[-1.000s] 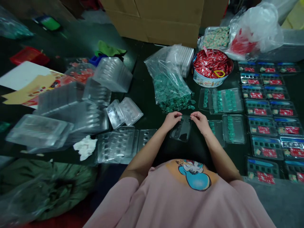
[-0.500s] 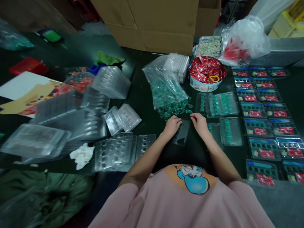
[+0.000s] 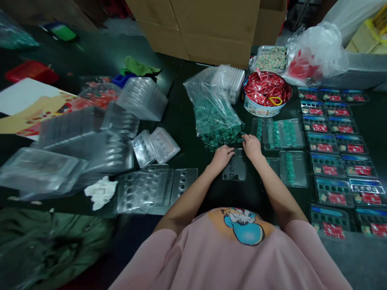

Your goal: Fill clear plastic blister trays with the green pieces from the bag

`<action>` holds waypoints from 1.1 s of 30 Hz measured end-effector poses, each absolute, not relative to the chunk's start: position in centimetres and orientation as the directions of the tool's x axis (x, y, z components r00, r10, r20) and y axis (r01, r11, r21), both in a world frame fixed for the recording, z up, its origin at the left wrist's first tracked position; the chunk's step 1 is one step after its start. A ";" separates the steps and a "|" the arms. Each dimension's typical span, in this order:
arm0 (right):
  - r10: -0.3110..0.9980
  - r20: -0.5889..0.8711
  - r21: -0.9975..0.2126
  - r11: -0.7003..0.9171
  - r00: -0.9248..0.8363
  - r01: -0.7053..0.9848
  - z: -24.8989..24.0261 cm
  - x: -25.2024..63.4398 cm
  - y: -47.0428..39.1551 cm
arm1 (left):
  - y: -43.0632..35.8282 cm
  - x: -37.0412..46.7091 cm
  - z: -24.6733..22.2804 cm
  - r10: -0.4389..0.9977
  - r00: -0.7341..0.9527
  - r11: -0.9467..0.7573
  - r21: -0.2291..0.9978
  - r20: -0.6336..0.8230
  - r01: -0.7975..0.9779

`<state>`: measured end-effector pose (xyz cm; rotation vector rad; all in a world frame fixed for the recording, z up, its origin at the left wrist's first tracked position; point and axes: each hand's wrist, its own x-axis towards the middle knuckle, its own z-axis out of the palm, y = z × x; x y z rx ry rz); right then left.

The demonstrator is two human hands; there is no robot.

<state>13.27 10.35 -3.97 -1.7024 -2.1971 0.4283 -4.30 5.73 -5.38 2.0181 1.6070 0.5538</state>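
In front of me lies a small clear plastic tray (image 3: 237, 169) with a row of moulded wells down its left side. My left hand (image 3: 222, 158) is closed at its upper left edge, fingertips on the plastic. My right hand (image 3: 251, 147) is pinched at the right edge of a heap of small green translucent pieces (image 3: 222, 137), with what looks like one green piece at its fingertips. The heap spills from a clear plastic bag (image 3: 208, 92). Right of my right hand, trays with green pieces in their wells (image 3: 290, 169) lie on the dark table.
Stacked clear trays (image 3: 87, 157) and a crumpled white tissue (image 3: 101, 193) are at left. A round tin of red packets (image 3: 267, 94) stands behind the right-hand trays. Rows of filled trays (image 3: 329, 159) line the far right. A cardboard box (image 3: 193, 32) stands at the back.
My right hand has moved up to the edge of the green heap. My left hand stays at the tray, which now lies straighter and shows more of its wells.
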 end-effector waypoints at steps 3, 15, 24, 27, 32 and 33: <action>0.987 0.115 -0.753 0.160 -0.112 0.639 -4.8 14.0 9.8 | 6.4 -4.9 -5.3 0.960 0.278 -0.195 0.643 -0.029 0.741; 0.927 -0.364 -0.886 -0.375 -0.092 -0.274 -4.6 13.3 6.5 | 6.3 -5.0 -4.5 0.983 0.175 -0.076 0.748 -0.054 0.660; 0.938 -0.282 -0.897 -0.332 -0.200 -0.291 -4.2 12.2 4.9 | 4.0 -3.9 -2.4 0.979 0.013 0.204 0.975 -0.206 0.086; 0.945 -0.228 -0.910 -0.293 -0.236 -0.294 -3.7 12.1 4.7 | 4.0 -4.0 -2.2 0.955 0.061 0.295 0.952 -0.291 -0.078; 0.923 -0.249 -0.884 -0.340 -0.294 -0.320 -3.2 12.2 4.6 | 4.0 -4.4 -1.7 0.918 0.151 0.393 0.895 -0.367 -0.211; 0.914 -0.259 -0.878 -0.357 -0.311 -0.318 -3.2 12.2 4.6 | 4.0 -4.5 -1.6 0.908 0.161 0.413 0.886 -0.386 -0.209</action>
